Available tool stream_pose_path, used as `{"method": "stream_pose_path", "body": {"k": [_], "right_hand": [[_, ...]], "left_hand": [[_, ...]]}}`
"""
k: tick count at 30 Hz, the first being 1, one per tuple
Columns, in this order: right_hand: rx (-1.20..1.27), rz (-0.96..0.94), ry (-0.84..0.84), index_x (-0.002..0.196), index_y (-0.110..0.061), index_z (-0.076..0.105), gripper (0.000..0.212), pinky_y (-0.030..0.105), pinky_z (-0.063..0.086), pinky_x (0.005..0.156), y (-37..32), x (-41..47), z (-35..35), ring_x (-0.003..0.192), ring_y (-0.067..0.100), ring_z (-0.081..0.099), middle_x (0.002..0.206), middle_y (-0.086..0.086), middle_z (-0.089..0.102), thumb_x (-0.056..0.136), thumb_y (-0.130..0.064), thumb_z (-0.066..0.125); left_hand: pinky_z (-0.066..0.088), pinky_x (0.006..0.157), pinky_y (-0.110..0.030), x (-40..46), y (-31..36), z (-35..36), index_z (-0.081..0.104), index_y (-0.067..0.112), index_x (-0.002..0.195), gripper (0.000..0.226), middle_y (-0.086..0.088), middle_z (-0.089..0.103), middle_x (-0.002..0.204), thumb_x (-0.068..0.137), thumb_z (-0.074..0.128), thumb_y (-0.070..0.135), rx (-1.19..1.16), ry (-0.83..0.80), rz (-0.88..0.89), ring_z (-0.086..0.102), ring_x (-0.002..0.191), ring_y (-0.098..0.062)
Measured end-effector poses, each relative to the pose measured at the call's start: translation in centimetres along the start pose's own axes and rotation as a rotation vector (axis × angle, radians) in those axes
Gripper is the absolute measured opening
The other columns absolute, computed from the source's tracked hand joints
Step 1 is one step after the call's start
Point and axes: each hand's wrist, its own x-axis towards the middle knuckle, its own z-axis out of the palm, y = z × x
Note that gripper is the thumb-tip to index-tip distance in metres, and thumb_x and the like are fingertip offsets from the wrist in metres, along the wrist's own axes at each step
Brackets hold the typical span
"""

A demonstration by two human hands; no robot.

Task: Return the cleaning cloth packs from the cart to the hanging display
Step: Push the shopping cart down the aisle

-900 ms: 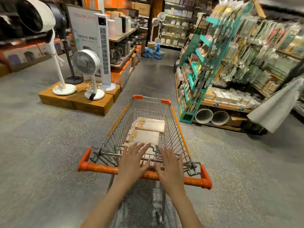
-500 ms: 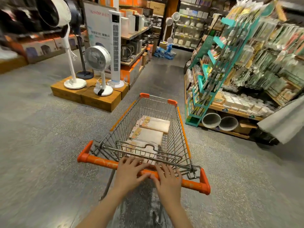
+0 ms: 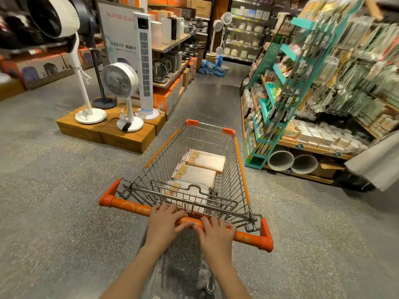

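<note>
**Both hands on the cart handle, cloth packs in the basket**

My left hand (image 3: 165,225) lies on the orange handle (image 3: 127,207) of the cart (image 3: 241,169), fingers curled over the top of the bar, so its grip holds the handle. My right hand (image 3: 217,235) sits just beside it on the same bar, fingers bent over the front edge, its grip likewise on the handle. The thumb of my left hand reaches toward the right one; whether they touch I cannot tell.

Inside the wire basket the cleaning cloth packs (image 3: 197,175) lie flat on the bottom in a row running away from me. The farthest pack (image 3: 208,161) rests near the front end of the basket, and the nearest pack (image 3: 185,190) is partly hidden behind the folded child-seat flap (image 3: 190,189). Each is pale with a coloured card label at its left end.

The cart stands on a grey speckled floor (image 3: 54,201) in a shop aisle. Ahead to the right is a teal rack (image 3: 269,98) with metal rails and hanging goods, and further right a wall of hanging packets (image 3: 356,83), too blurred to read. To the left, white fans (image 3: 121,80) stand on wooden crates (image 3: 127,139) beside a tall tower fan (image 3: 145,65).
</note>
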Motion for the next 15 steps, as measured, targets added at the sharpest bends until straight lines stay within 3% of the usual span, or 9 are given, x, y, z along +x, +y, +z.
{"method": "stream_pose_path", "body": {"k": [4,7,9,12,15], "right_hand": [[-0.043,-0.015,0.047,0.089,-0.033,0.068,0.041,0.037,0.030,0.074,1.2,4.3,1.5,0.073,0.015,0.062,0.082,-0.010,0.064,0.087,-0.053,0.033],[-0.100,-0.010,0.021,0.084,-0.034,0.070,0.041,0.040,0.046,0.066,2.6,7.6,1.9,0.069,0.015,0.063,0.079,-0.009,0.066,0.083,-0.053,0.034],[-0.120,-0.016,-0.018,0.082,-0.036,0.069,0.038,0.037,0.048,0.062,3.2,9.9,2.1,0.069,0.013,0.063,0.079,-0.011,0.066,0.081,-0.055,0.037],[-0.108,0.005,-0.066,0.082,-0.038,0.069,0.027,0.035,0.046,0.065,3.7,13.9,2.2,0.068,0.010,0.061,0.079,-0.014,0.065,0.077,-0.057,0.050],[-0.117,0.000,-0.125,0.095,-0.037,0.066,0.024,0.040,0.044,0.075,4.4,17.9,3.0,0.080,0.013,0.062,0.090,-0.013,0.064,0.082,-0.056,0.058]], "left_hand": [[0.040,0.087,-0.040,4.5,-0.4,0.3,0.072,0.036,0.096,0.071,0.009,0.066,0.092,0.079,0.017,0.078,-0.006,0.055,0.022,0.060,0.092,-0.019],[0.036,0.089,-0.039,7.5,0.0,0.9,0.070,0.038,0.099,0.072,0.012,0.064,0.095,0.079,0.012,0.077,-0.052,0.019,0.015,0.056,0.095,-0.017],[0.033,0.090,-0.037,9.9,0.0,1.3,0.067,0.041,0.103,0.066,0.015,0.062,0.099,0.080,0.016,0.075,-0.028,0.015,0.001,0.053,0.098,-0.014],[0.040,0.078,-0.037,13.8,-0.2,1.5,0.072,0.039,0.089,0.046,0.013,0.064,0.083,0.081,0.038,0.068,-0.031,0.070,0.010,0.057,0.082,-0.015],[0.032,0.088,-0.036,17.7,-0.8,1.9,0.066,0.042,0.106,0.056,0.015,0.063,0.100,0.083,0.025,0.072,-0.023,-0.001,-0.016,0.054,0.097,-0.013]]}}
